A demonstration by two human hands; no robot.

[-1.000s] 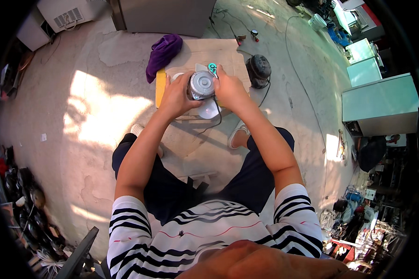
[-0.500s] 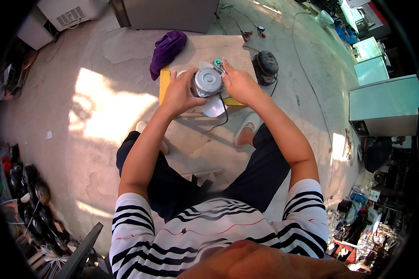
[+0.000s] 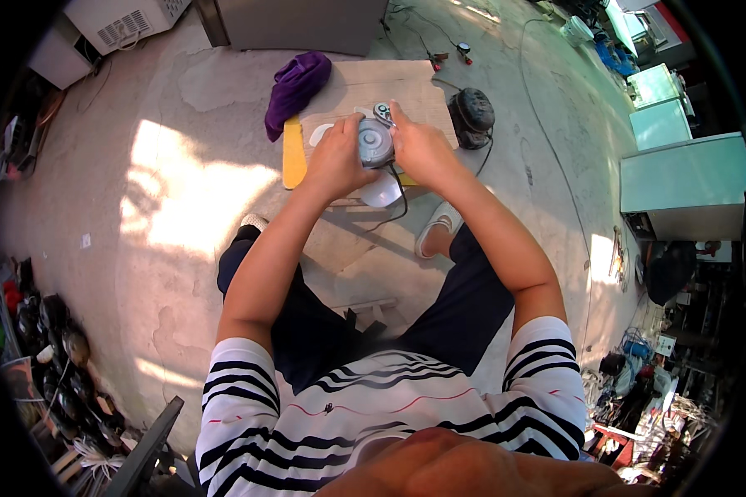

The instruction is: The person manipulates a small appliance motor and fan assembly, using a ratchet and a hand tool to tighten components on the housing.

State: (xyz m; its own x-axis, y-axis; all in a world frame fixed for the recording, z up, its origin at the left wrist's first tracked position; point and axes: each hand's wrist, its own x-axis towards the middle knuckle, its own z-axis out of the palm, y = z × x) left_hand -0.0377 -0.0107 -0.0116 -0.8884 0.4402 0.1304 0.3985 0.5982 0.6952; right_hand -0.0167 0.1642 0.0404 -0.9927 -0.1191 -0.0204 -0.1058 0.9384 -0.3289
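Observation:
A round silver fan motor (image 3: 375, 144) sits on a low wooden board (image 3: 389, 79) between my knees. Pale fan blades show round it, one white blade (image 3: 381, 192) reaching past the board's near edge, and a black cord hangs from the motor. My left hand (image 3: 338, 159) is wrapped round the motor's left side, thumb at the near edge and fingers over the far part. In my right hand (image 3: 420, 151) is a ratchet wrench (image 3: 382, 111), its round head at the motor's far edge. The wrench's handle is mostly hidden by my fingers.
A purple cloth (image 3: 299, 89) lies over the board's far left corner. Close to the board's right side stands a black compressor (image 3: 473, 116) with a cable. A grey cabinet (image 3: 298, 25) rises beyond, pale green appliances (image 3: 684, 176) line the right, and cluttered parts (image 3: 54, 356) lie at left.
My left hand has slid rightward and farther over the motor, covering more of its left side. The ratchet's head has shifted slightly left and tilted, its top looking silver instead of green.

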